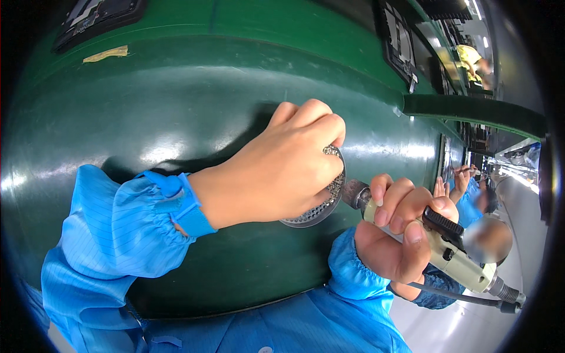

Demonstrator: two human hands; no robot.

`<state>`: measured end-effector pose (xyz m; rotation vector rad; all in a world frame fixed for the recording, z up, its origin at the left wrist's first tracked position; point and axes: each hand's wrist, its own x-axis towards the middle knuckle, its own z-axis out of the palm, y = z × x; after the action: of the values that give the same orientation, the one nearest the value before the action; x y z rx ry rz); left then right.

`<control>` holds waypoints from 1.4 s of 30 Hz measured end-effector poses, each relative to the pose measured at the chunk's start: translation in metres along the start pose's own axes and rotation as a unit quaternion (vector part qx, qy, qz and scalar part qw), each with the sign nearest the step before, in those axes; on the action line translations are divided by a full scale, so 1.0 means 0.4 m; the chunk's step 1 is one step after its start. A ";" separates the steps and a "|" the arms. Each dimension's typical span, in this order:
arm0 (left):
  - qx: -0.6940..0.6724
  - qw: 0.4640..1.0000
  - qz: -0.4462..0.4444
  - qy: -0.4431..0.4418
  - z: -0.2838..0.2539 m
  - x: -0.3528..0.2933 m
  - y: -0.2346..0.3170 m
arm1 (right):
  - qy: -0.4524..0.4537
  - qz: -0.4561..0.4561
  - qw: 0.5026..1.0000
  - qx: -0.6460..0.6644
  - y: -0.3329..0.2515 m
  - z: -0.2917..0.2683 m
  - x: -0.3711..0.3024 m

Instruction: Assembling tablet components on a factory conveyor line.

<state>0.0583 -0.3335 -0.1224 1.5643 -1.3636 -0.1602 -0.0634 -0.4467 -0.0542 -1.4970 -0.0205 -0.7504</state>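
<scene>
your left hand [276, 170] pinches the perforated metal disc [321, 206] on the green table [147, 117]; your right hand [394, 235], grip wrapped around the power tool [453, 253], is mid-fastening, so next seat the tip squarely.

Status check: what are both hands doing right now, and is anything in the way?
Left hand pressing round perforated metal disc on green bench. Right hand gripping handheld power tool, tip at disc edge. Nothing between tool and disc.
</scene>
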 end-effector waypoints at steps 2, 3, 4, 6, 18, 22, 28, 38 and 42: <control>-0.006 1.000 0.011 -0.005 0.021 0.012 0.001 | -0.009 -0.001 1.000 -0.006 -0.004 -0.016 0.004; -0.008 1.000 0.011 -0.008 0.028 0.015 0.000 | -0.006 -0.001 1.000 -0.007 -0.003 -0.018 0.003; 0.002 1.000 0.015 -0.008 0.035 0.017 -0.002 | 0.002 0.001 1.000 -0.003 -0.001 -0.020 0.001; 0.011 1.000 0.018 -0.008 0.055 0.025 -0.012 | 0.010 0.003 1.000 0.001 0.008 -0.035 0.003; 0.015 1.000 0.015 0.002 0.100 0.042 -0.037 | 0.009 -0.005 1.000 0.003 0.031 -0.074 0.004; 0.020 1.000 0.019 0.001 0.107 0.045 -0.034 | 0.008 0.001 1.000 -0.006 0.025 -0.080 0.005; 0.034 0.999 0.021 -0.007 0.101 0.051 -0.012 | -0.006 -0.007 1.000 -0.018 -0.008 -0.097 0.005; 0.027 0.999 0.003 -0.033 0.112 0.077 -0.020 | 0.045 -0.018 0.999 -0.018 -0.008 -0.161 -0.003; 0.055 0.990 -0.055 -0.114 0.089 0.112 -0.038 | 0.036 -0.013 0.999 -0.008 -0.016 -0.184 0.004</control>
<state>0.0610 -0.3923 -0.1288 1.7581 -1.4832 -0.3456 -0.0967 -0.5125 -0.0563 -1.4861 0.0211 -0.8273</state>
